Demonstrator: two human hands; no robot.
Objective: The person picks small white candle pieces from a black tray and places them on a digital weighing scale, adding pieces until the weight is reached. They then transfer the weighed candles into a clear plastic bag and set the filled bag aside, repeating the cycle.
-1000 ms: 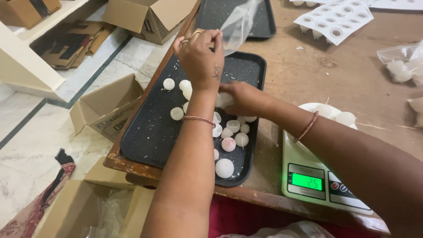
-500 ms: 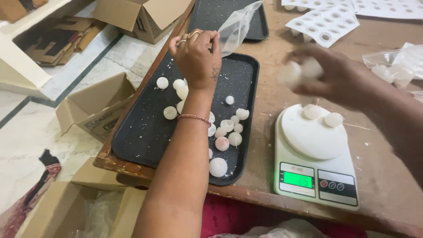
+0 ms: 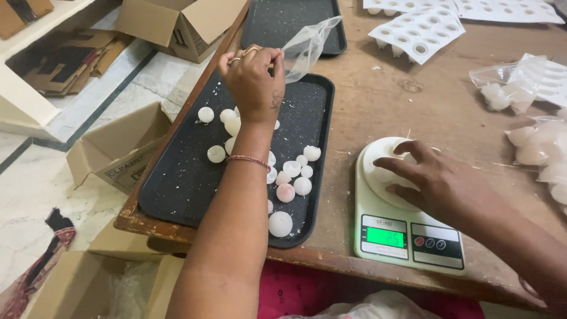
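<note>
Left hand [image 3: 255, 80] raised over the black tray [image 3: 177, 195], fingers pinched shut on the mouth of a clear bag [image 3: 307, 47] that hangs open and looks empty. Right hand [image 3: 434, 183] spread flat, palm down, over the white pan of the scale [image 3: 407, 227], covering a few white balls there without gripping anything. Green display lit. About a dozen and a half white balls [image 3: 289, 177] loose on the tray, one pinkish [image 3: 286, 192]. Judged from this: weighing of one portion under way, nothing bagged yet in hand, most of the tray left to go. Filled bags [image 3: 540, 147] at the table's right edge, cut off by the frame. Empty moulds [image 3: 419, 29] beyond. Count under the palm hidden; some tray balls behind the forearm too.
</note>
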